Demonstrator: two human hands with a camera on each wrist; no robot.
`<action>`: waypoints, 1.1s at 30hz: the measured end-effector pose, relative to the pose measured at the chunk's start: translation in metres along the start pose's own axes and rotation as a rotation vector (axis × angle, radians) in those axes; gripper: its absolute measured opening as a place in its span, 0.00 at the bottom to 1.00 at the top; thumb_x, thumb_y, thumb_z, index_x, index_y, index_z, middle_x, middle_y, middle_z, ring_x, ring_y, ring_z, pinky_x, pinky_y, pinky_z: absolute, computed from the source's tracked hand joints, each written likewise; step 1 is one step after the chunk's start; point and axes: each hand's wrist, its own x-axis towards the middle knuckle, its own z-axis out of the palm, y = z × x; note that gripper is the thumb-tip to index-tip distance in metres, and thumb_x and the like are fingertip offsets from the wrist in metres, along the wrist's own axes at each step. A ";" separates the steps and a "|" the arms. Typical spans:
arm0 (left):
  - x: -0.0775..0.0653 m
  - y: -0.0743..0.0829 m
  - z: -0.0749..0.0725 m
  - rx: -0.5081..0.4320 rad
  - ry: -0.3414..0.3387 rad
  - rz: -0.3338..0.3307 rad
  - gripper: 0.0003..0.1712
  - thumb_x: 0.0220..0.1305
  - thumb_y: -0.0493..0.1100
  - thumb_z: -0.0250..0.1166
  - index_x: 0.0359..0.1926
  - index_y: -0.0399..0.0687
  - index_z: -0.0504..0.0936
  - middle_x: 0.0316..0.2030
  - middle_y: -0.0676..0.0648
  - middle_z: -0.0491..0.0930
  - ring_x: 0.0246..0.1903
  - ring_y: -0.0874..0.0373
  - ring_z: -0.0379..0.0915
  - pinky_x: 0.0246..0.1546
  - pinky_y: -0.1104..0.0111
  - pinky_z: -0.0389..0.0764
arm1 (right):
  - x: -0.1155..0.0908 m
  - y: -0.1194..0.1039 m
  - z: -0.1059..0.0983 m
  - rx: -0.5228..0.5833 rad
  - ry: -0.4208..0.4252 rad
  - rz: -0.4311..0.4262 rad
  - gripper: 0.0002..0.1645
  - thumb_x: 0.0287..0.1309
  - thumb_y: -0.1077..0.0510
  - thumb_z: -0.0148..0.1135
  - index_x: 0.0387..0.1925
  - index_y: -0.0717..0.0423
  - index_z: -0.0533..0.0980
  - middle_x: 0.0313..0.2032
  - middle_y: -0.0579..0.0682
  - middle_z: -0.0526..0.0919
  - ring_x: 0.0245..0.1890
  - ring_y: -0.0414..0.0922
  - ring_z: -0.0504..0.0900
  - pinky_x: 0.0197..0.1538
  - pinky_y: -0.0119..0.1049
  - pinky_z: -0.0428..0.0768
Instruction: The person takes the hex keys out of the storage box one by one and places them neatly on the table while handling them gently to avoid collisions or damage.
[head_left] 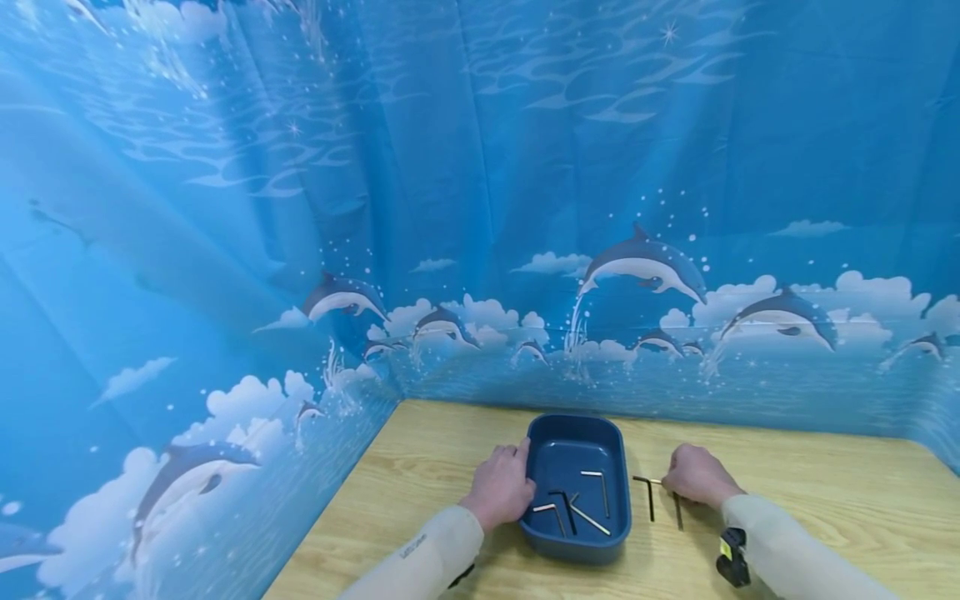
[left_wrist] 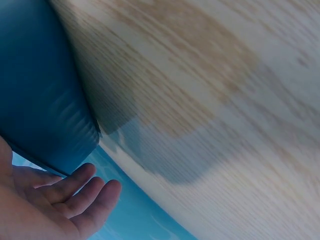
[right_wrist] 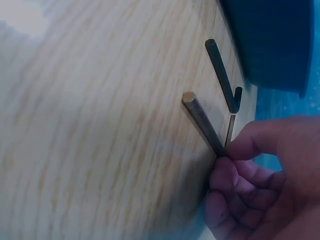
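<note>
A deep blue plastic bin point(head_left: 615, 546) stands on the table, with several L-shaped hex keys lying inside, among them a gold one point(head_left: 592, 518) and a black one point(head_left: 567, 512). My left hand point(head_left: 501, 485) holds the bin's left rim, thumb over the edge and the other fingers loosely bent outside it. To the right of the bin, my right hand point(head_left: 697, 473) pinches a bronze-toned hex key point(right_wrist: 204, 124) near its bend, thumb against curled fingers. Close beside it lies a black hex key point(head_left: 651, 500), between the bin and my right hand.
The wood-grain table point(head_left: 420, 450) meets a blue curtain point(head_left: 480, 208) printed with dolphins at its back and left. A small black device point(head_left: 733, 557) is strapped at my right sleeve.
</note>
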 end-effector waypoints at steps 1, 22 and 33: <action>0.000 0.000 0.000 0.000 0.002 0.001 0.37 0.64 0.47 0.63 0.73 0.44 0.67 0.58 0.41 0.79 0.58 0.48 0.74 0.52 0.54 0.81 | 0.000 0.000 0.000 0.003 0.000 -0.003 0.18 0.52 0.64 0.61 0.12 0.49 0.69 0.10 0.42 0.66 0.11 0.39 0.65 0.19 0.34 0.65; 0.002 0.000 0.000 -0.013 -0.017 -0.018 0.37 0.66 0.47 0.62 0.74 0.45 0.65 0.59 0.41 0.78 0.60 0.48 0.73 0.54 0.54 0.80 | -0.003 -0.024 -0.008 -0.097 0.068 -0.097 0.22 0.57 0.57 0.62 0.11 0.48 0.65 0.11 0.40 0.56 0.13 0.38 0.54 0.21 0.34 0.59; 0.001 0.001 0.001 -0.009 -0.024 -0.030 0.37 0.66 0.47 0.62 0.74 0.46 0.65 0.60 0.41 0.77 0.60 0.48 0.73 0.55 0.54 0.80 | 0.000 -0.085 -0.017 -0.122 0.051 -0.172 0.28 0.63 0.55 0.63 0.11 0.47 0.62 0.11 0.41 0.53 0.12 0.38 0.51 0.22 0.33 0.57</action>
